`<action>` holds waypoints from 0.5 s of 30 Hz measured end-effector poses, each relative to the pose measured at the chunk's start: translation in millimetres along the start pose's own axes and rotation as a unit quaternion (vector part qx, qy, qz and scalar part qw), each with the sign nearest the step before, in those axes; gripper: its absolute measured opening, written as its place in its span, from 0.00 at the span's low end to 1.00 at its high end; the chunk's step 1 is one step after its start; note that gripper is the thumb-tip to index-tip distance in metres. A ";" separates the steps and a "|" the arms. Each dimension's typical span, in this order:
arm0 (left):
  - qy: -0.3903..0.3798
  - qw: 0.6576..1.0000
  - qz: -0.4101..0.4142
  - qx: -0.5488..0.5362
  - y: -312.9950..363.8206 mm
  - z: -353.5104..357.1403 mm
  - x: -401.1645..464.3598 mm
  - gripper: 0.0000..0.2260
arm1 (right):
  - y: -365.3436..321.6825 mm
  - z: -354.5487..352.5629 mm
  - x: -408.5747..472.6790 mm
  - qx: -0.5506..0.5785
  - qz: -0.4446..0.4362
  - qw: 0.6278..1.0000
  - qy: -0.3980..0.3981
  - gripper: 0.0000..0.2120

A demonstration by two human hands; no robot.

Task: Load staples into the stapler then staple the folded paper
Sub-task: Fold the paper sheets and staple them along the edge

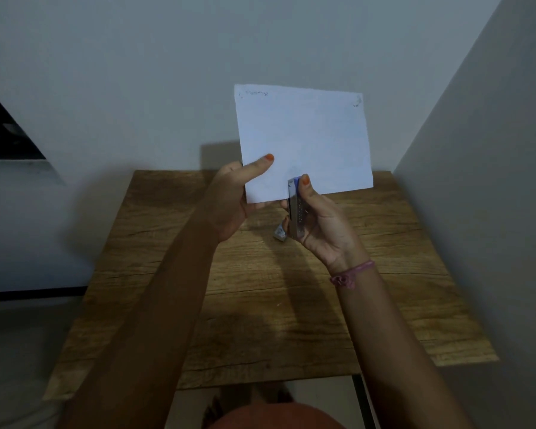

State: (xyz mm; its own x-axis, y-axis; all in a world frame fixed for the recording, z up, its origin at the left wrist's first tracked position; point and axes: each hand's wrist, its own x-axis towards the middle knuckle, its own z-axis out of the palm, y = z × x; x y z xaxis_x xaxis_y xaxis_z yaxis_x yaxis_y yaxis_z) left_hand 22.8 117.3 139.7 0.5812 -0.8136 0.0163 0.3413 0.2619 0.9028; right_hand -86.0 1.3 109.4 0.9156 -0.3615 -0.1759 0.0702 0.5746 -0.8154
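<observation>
My left hand [229,199]: thumb and fingers pinching the folded paper [304,140] at its lower left corner. My right hand [319,224]: fingers curled round the stapler [296,209], its nose on the paper's bottom edge. Small staple box [279,234] on the wooden table [260,305] just below both hands; contents not discernible.

L hand [229,199] holds paper [304,140]; R hand [319,221] grips stapler [296,209].

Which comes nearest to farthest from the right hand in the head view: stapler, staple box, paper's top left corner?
1. stapler, gripped in the right hand.
2. staple box, on the table just left of it.
3. paper's top left corner, raised, far above.
</observation>
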 end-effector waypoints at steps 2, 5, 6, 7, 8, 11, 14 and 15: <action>-0.049 0.997 0.036 -0.052 -9.5 0.3 -4.0 0.14 | -0.4 1.3 0.0 0.003 -0.002 1.000 -0.001 0.23; -0.042 0.994 0.074 -0.064 -41.6 4.5 -12.1 0.25 | -0.9 2.1 -0.9 0.011 -0.005 1.000 -0.007 0.22; -0.025 0.995 0.077 -0.050 -52.6 7.7 -14.2 0.27 | -0.9 2.1 -1.7 0.021 -0.004 1.000 -0.012 0.20; -0.003 0.996 0.083 -0.033 -62.9 11.9 -15.7 0.26 | -0.7 2.5 -2.4 0.029 -0.005 0.999 -0.017 0.18; 0.025 0.996 0.089 -0.019 -70.6 16.1 -15.9 0.25 | 0.2 2.7 -2.6 0.029 -0.008 0.999 -0.017 0.18; 0.094 0.989 0.115 -0.015 -78.2 26.7 -11.7 0.17 | 4.7 4.8 -1.8 0.007 -0.018 1.000 0.004 0.21; 0.130 0.982 0.135 -0.010 -77.5 33.9 -7.4 0.16 | 6.6 4.8 -0.9 0.010 -0.030 0.999 0.016 0.22; 0.141 0.980 0.139 -0.006 -77.5 36.2 -7.0 0.17 | 6.5 4.8 -1.3 0.013 -0.032 0.999 0.013 0.20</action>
State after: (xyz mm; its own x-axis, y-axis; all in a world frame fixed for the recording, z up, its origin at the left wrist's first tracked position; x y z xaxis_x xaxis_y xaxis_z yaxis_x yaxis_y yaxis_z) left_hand -34.4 83.9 85.1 0.8336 -0.5344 0.1397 0.1489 0.4610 0.8748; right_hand -84.8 9.0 106.9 0.8986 -0.4165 -0.1383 0.1386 0.5683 -0.8111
